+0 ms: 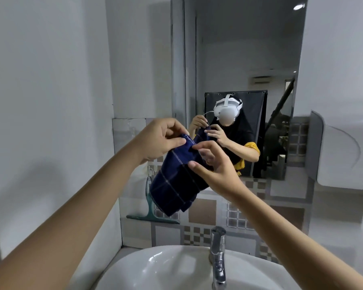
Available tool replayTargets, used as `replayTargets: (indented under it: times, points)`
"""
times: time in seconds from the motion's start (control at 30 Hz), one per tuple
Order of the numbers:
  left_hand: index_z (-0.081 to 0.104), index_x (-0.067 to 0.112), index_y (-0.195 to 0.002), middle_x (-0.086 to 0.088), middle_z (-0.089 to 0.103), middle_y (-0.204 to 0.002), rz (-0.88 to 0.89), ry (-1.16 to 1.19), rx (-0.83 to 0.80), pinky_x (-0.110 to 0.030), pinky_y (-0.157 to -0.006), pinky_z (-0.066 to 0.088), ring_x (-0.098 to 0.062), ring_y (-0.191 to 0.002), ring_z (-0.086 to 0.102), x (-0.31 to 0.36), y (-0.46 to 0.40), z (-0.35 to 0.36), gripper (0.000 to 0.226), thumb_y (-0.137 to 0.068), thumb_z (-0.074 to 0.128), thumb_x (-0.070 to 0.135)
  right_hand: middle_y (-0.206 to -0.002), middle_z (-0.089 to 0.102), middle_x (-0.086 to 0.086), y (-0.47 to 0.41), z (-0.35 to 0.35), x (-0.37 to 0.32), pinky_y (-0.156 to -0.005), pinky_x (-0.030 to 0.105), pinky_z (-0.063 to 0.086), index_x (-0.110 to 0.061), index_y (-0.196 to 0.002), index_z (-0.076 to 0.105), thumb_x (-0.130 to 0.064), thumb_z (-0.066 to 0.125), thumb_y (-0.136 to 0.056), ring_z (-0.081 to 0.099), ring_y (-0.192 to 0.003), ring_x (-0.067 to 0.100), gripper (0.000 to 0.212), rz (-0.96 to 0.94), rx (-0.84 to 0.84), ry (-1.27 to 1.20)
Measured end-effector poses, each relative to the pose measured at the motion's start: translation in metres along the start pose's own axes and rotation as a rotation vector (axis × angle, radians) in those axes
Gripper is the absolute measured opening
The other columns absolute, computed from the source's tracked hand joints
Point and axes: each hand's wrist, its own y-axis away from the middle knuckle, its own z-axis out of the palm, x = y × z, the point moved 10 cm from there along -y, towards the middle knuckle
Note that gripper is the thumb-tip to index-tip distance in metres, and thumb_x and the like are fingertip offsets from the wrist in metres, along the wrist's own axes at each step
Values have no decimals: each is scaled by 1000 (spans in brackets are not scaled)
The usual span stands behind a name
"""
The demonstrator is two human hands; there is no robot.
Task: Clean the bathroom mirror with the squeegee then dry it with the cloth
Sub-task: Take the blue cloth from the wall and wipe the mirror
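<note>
White bathroom walls frame the mirror (pixel 239 59) above the sink (pixel 166 266) and tap (pixel 218 256). Both hands hold the dark blue cloth (pixel 176 183) up before the tiled wall. The left hand (pixel 161 141) pinches its top edge; the right hand (pixel 214 170) fingers seem curled around a fold. The squeegee (pixel 150 208) hangs behind, on the wall at left.
</note>
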Motion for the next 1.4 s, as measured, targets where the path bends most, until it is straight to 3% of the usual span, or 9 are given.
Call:
replayTargets:
  times: [0.1, 0.23, 0.5, 0.67, 0.93, 1.03, 1.13, 1.27, 1.4]
  points:
    - [64, 10, -94, -10, 69, -81, 37, -13, 31, -31, -73, 56, -20, -78, 66, 14, 2, 7, 13, -84, 61, 2, -101, 64, 18, 12, -8, -4, -74, 43, 59, -19, -113, 55, -14, 66, -86, 68, -91, 29, 30, 24, -76, -137]
    - [64, 13, -88, -13, 66, -79, 69, -80, 121, -37, -74, 56, -23, -78, 64, 21, 2, 13, 11, -84, 61, 2, -94, 64, 29, 20, -32, -2, -73, 49, 59, -21, -118, 57, -17, 73, -77, 68, -85, 37, 43, 88, -58, -209]
    - [62, 19, -85, 2, 61, -74, 160, -227, 278, -22, -58, 49, -11, -60, 55, 33, -6, 37, 10, -86, 59, 9, -92, 73, 11, 20, -74, -9, -72, 36, 60, -17, -107, 64, -9, 68, -75, 70, -85, 27, 33, 136, 22, -494]
    - [62, 14, -87, 1, 64, -82, 236, -144, 386, -18, -65, 51, -12, -74, 61, 47, -31, 30, 11, -86, 58, 4, -101, 73, -3, 11, -80, -14, -71, 28, 57, -25, -126, 54, -17, 65, -82, 70, -93, 19, 45, 144, 71, -579]
    - [65, 17, -90, 5, 65, -82, 177, -86, 410, -20, -70, 53, -11, -76, 63, 37, -89, -2, 9, -86, 60, 11, -105, 69, -2, -44, -101, -16, -81, 39, 58, -26, -116, 66, -18, 55, -95, 66, -96, 19, 25, 259, 366, -471]
    - [64, 13, -103, -1, 68, -91, 169, -32, 424, -28, -69, 56, -16, -80, 66, 30, -108, -19, 16, -88, 58, 15, -99, 64, -4, -74, -116, -34, -76, 32, 54, -28, -113, 64, -19, 54, -96, 59, -89, 13, 22, 213, 509, -404]
    - [59, 10, -111, -2, 64, -104, 145, -88, 433, -19, -67, 48, -15, -89, 62, 24, -125, -38, 27, -88, 57, 25, -100, 63, -6, -114, -135, -64, -82, 28, 53, -30, -112, 62, -19, 56, -95, 60, -88, 8, 20, 71, 661, -313]
    - [55, 13, -116, -4, 59, -119, 154, -291, 424, -21, -84, 38, -17, -106, 54, 7, -148, -56, 32, -87, 58, 27, -103, 62, -8, -174, -164, -85, -84, 23, 54, -28, -117, 60, -22, 59, -92, 59, -85, 5, 25, -31, 917, -263]
    - [46, 8, -127, -10, 52, -126, 252, -515, 377, -20, -94, 36, -24, -114, 49, -13, -180, -63, 59, -78, 69, 30, -92, 55, -28, -242, -165, -120, -69, -3, 41, -21, -127, 50, -22, 57, -93, 54, -78, -17, 35, -218, 931, -30]
